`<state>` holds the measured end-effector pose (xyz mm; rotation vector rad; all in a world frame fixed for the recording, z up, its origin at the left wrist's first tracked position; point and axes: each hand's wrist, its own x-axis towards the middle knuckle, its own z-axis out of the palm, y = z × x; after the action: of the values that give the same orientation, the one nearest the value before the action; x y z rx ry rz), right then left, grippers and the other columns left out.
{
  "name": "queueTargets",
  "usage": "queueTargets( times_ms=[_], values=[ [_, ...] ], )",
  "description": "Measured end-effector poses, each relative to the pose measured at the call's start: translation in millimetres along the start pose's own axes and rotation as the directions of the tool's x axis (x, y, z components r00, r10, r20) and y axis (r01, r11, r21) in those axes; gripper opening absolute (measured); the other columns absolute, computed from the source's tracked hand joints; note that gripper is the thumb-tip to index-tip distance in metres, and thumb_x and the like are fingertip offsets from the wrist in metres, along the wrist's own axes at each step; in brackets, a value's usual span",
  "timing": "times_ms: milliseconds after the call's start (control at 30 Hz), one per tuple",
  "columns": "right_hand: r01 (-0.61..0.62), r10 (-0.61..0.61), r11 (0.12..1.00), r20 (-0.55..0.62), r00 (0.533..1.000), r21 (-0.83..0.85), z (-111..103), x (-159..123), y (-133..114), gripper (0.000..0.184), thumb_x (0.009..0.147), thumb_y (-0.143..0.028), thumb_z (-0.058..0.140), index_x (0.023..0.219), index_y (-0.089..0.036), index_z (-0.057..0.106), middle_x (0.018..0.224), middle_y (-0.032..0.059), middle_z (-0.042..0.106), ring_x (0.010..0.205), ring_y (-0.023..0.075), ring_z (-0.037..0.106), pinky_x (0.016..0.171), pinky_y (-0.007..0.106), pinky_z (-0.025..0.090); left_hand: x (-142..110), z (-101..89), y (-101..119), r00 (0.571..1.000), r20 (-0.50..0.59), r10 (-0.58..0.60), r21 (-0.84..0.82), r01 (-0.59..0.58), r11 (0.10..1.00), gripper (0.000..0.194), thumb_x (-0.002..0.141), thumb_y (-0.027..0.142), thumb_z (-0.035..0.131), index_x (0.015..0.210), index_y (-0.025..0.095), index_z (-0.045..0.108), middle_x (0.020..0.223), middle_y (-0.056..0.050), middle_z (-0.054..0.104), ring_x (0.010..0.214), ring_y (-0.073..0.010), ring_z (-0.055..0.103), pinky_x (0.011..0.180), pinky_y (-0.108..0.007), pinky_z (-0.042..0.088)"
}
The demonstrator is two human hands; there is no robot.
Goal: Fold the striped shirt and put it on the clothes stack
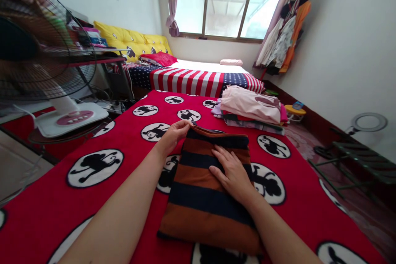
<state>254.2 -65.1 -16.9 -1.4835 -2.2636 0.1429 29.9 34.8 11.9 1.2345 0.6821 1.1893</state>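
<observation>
The folded striped garment (201, 197) lies on the red blanket (49, 198) beneath both hands, which are apart, its far left corner pinched by the left hand (175, 135), the right hand (232, 173) resting flat upon its far right part.

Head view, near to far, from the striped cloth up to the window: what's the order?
Brown-and-dark striped cloth → stack of folded clothes → flag-patterned bedspread → small pink bundle → window.
</observation>
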Motion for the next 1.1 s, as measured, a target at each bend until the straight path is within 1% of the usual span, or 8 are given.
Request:
queueTargets(
  times_ms=[133, 233, 467, 633, 800, 900, 1000, 1100],
  values=[
    [-0.003, 0.003, 1.0, 0.002, 1.0, -0.002, -0.1, -0.1, -0.2, 0.05, 0.093, -0.046, 0.042, 0.135, -0.02, 0.048, 0.147, 0.0073, 0.04, 0.136, 0.0227, 0.035, 0.114, 0.047, 0.025, -0.7, -9.6, 12.9, 0.996, 0.049, 0.073, 0.389, -0.086, 0.917, 0.014, 0.081, 0.032, 0.062, 0.081, 0.018, 0.064, 0.065, 0.003, 0.056, 0.054, -0.0072, 0.048, 0.049, -0.016, 0.034],
    [-0.001, 0.001, 1.0, -0.003, 1.0, 0.008, 0.3, -0.4, 0.2, 0.05, 0.093, -0.046, 0.043, 0.135, -0.021, 0.048, 0.147, 0.0073, 0.041, 0.136, 0.0229, 0.036, 0.113, 0.048, 0.025, -1.0, -17.3, 17.3, 0.996, 0.028, 0.079, 0.498, -0.082, 0.863, 0.016, 0.082, 0.034, 0.06, 0.082, 0.018, 0.063, 0.056, 0.004, 0.052, 0.046, -0.0074, 0.046, 0.046, -0.017, 0.032],
    [-0.002, 0.002, 1.0, -0.004, 1.0, 0.009, -1.1, -1.0, -1.4, 0.049, 0.093, -0.045, 0.043, 0.135, -0.021, 0.047, 0.148, 0.0063, 0.039, 0.137, 0.0221, 0.034, 0.114, 0.047, 0.025, 8.1, -12.6, 2.0, 0.977, -0.086, 0.195, 0.454, -0.136, 0.881, 0.016, 0.079, 0.032, 0.057, 0.078, 0.016, 0.061, 0.065, 0.002, 0.058, 0.057, -0.0114, 0.053, 0.054, -0.02, 0.042],
    [-0.011, 0.011, 1.0, 0.005, 1.0, 0.01, -1.5, -0.6, -2.0, 0.049, 0.093, -0.045, 0.044, 0.135, -0.02, 0.048, 0.148, 0.0062, 0.039, 0.137, 0.0219, 0.034, 0.114, 0.047, 0.025, 10.6, -7.4, -2.1, 0.936, -0.198, 0.291, 0.438, -0.181, 0.88, 0.02, 0.078, 0.031, 0.059, 0.091, 0.016, 0.061, 0.075, -0.001, 0.063, 0.071, -0.0139, 0.061, 0.061, -0.022, 0.047],
    [-0.007, 0.007, 1.0, -0.004, 1.0, 0.015, -1.3, -0.3, -1.2, 0.049, 0.092, -0.045, 0.045, 0.135, -0.021, 0.048, 0.148, 0.0063, 0.04, 0.136, 0.022, 0.035, 0.114, 0.048, 0.025, 6.2, -15.3, 0.6, 0.937, -0.323, 0.135, 0.414, 0.011, 0.91, 0.041, 0.073, 0.043, 0.067, 0.101, 0.014, 0.06, 0.08, -0.004, 0.066, 0.07, -0.0166, 0.064, 0.052, -0.022, 0.049],
    [-0.002, 0.002, 1.0, -0.004, 1.0, 0.017, -1.3, -0.4, -1.2, 0.049, 0.093, -0.045, 0.044, 0.135, -0.021, 0.048, 0.147, 0.0067, 0.04, 0.136, 0.0222, 0.036, 0.113, 0.048, 0.026, 2.6, -18.7, 0.1, 0.959, -0.284, 0.024, 0.455, 0.113, 0.883, 0.051, 0.066, 0.05, 0.073, 0.098, 0.012, 0.065, 0.076, -0.007, 0.068, 0.056, -0.0146, 0.061, 0.041, -0.019, 0.04],
    [0.001, -0.001, 1.0, -0.011, 1.0, 0.024, -1.0, -0.4, -1.2, 0.049, 0.092, -0.045, 0.044, 0.135, -0.021, 0.048, 0.147, 0.0072, 0.041, 0.136, 0.0225, 0.036, 0.113, 0.049, 0.026, 1.1, -14.9, -3.1, 0.977, -0.213, -0.03, 0.44, 0.123, 0.889, 0.048, 0.063, 0.048, 0.076, 0.093, 0.011, 0.069, 0.074, -0.007, 0.069, 0.054, -0.013, 0.059, 0.042, -0.018, 0.037],
    [0.002, -0.002, 1.0, -0.016, 1.0, 0.024, -0.5, -0.4, -0.8, 0.048, 0.092, -0.044, 0.045, 0.135, -0.021, 0.049, 0.147, 0.0074, 0.041, 0.136, 0.0225, 0.036, 0.113, 0.049, 0.027, 2.6, -6.6, -6.2, 0.975, -0.22, 0.016, 0.374, 0.069, 0.925, 0.044, 0.062, 0.042, 0.076, 0.093, 0.012, 0.068, 0.077, -0.006, 0.07, 0.064, -0.0149, 0.063, 0.054, -0.021, 0.045]
  ],
)
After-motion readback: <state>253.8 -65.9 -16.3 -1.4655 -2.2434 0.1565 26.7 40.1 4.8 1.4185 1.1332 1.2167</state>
